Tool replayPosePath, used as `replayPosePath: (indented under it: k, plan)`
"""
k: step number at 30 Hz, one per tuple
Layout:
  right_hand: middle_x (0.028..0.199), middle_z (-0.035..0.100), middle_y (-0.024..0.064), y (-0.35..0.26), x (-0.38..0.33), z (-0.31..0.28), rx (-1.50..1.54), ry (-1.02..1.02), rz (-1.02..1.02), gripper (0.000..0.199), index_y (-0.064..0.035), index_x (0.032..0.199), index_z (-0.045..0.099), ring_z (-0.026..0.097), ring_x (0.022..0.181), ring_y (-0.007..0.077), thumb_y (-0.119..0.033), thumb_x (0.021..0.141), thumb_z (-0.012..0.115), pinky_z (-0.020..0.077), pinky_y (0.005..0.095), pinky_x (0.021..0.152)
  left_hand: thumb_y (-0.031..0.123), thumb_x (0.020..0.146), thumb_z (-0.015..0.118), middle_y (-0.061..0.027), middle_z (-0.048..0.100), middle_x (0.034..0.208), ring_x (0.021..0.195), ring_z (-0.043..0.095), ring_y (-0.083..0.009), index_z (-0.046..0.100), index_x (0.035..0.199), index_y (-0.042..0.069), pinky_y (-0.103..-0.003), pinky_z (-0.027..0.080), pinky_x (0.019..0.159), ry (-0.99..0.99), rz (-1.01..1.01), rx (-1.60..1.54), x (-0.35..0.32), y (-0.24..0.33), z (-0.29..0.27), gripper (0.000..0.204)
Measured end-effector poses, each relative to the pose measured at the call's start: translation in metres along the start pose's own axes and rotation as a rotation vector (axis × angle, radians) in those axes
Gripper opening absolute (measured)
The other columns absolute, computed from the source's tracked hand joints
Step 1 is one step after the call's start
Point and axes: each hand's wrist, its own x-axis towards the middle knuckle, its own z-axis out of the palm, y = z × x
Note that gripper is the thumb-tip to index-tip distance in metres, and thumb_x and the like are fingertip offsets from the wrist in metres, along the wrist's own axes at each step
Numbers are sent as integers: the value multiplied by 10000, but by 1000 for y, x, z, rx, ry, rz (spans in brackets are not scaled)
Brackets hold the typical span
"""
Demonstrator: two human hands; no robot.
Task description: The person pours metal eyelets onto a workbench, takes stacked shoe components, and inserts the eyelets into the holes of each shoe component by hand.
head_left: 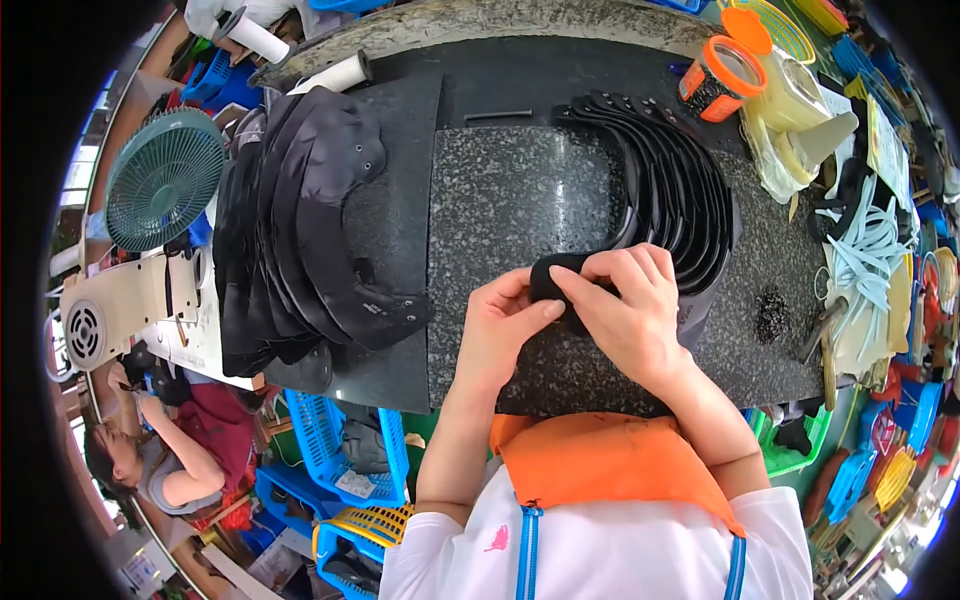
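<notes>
While a speckled dark tabletop is being worked over by two hands, an overlapping stack of black shaped pieces is being supported on its left part, between nine and ten o'clock from the hands. Between one and two o'clock, a fanned row of curved black pieces is being supported, its edges bending round toward the right hand. A black piece is being held at the near end of the row, directly between the two hands; whether it is lying apart from the row cannot be told. By the right hand it is being pinched under thumb and fingers, and by the left hand it is being clamped from the opposite side. At one o'clock, an orange-rimmed jar of dark bits is being borne; at three o'clock, a small black heap; at eleven o'clock, a thin rod.
</notes>
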Motion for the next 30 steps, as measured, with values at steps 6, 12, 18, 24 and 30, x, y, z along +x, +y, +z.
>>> replayPosePath:
  k: [6,12,18,24,30]
  plan:
    - [935,593,48,3,-3,-21,298,-116,254,327,-66,1056,729,572,877,240,32,746,698,432,368,797,37,904,693,32,673,810,705,581,-28,688,973,4,-197,463,639,73,-7,148,22,2,3,77]
    - [985,603,94,37,-16,-67,63,100,509,271,-51,1047,718,574,943,260,15,785,699,460,353,855,83,914,667,51,581,661,598,472,-3,671,946,-1,-204,376,536,72,-28,930,22,25,7,90]
    - [1106,581,117,72,-43,-95,-6,118,748,270,-38,1116,685,580,1048,267,-27,846,675,450,359,950,108,888,669,-17,541,552,497,499,-78,659,892,42,-276,367,493,108,102,1168,26,28,7,66]
    - [1122,569,93,82,-64,-110,24,69,827,288,-42,1144,671,579,908,187,-25,856,667,487,309,839,316,871,676,-114,688,742,745,679,-351,679,898,110,-469,519,665,-353,75,1906,50,70,20,208]
    - [1121,574,78,84,-66,-111,88,86,822,298,-37,1151,660,565,788,134,-13,854,673,492,272,748,250,844,680,-134,671,937,931,667,-351,671,863,50,-445,535,811,-8,664,2125,196,92,-15,201]
